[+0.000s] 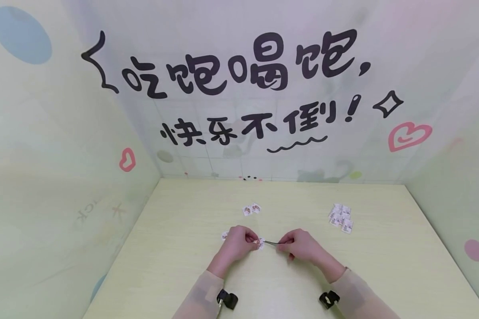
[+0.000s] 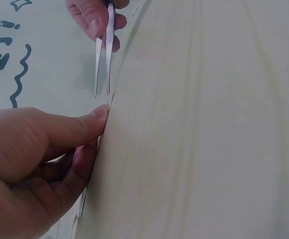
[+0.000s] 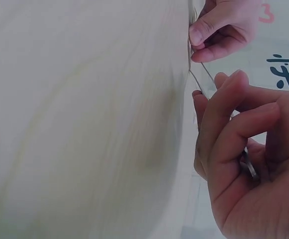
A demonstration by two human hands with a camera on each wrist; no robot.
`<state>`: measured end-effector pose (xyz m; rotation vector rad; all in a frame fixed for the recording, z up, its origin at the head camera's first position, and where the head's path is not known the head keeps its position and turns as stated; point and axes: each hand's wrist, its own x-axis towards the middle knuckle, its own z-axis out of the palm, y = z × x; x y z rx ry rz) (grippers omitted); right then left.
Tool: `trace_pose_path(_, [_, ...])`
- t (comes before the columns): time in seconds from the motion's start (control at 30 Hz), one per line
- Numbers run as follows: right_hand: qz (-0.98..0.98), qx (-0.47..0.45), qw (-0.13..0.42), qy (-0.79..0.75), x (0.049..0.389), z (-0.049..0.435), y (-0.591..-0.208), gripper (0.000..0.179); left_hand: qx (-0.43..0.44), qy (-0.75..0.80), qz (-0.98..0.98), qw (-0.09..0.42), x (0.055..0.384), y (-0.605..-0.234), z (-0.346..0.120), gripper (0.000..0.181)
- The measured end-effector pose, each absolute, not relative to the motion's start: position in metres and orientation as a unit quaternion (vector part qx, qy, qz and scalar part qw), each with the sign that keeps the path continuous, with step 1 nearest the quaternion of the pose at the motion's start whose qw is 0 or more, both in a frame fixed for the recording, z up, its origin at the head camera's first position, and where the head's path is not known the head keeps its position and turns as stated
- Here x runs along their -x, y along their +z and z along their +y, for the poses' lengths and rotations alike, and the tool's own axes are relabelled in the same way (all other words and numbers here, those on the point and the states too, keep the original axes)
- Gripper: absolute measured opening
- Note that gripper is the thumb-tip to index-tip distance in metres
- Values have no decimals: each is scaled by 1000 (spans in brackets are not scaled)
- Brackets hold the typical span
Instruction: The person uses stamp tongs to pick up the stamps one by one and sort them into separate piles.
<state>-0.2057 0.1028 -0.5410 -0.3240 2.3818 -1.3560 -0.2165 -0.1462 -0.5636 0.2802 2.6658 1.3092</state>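
Note:
My left hand [image 1: 239, 243] is low over the table, its thumb and fingertips holding a small white printed square [image 1: 261, 243] at the tabletop. That square shows almost edge-on in the left wrist view, so its thickness is hard to tell. The right hand [image 1: 302, 245] grips a pair of metal tweezers [image 1: 272, 243] between thumb and fingers. In the left wrist view the tweezers [image 2: 108, 59] have their tips spread a little, close to the left thumb and the square. Whether they touch the square I cannot tell. Another printed square [image 1: 225, 235] is partly hidden behind the left hand.
Two printed squares [image 1: 251, 209] lie side by side farther back on the pale wooden table [image 1: 175, 230]. A cluster of several similar squares [image 1: 340, 217] overlaps at the right. Printed fabric walls [image 1: 231, 119] enclose the back and both sides.

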Motion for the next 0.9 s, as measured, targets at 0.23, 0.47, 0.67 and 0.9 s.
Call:
trace_pose_path(0.23, [847, 101, 182, -489, 205, 102, -540, 13, -95, 434, 893, 78, 218, -566, -147, 14])
trace_pose_path(0.47, [835, 111, 194, -503, 205, 100, -543, 14, -96, 434, 892, 78, 219, -566, -147, 15])
trace_pose_path(0.67, [825, 107, 201, -518, 206, 97, -545, 11, -98, 439, 890, 77, 218, -566, -147, 14])
trace_pose_path(0.9, [821, 98, 207, -523, 205, 96, -546, 9, -104, 440, 888, 83, 219, -565, -152, 9])
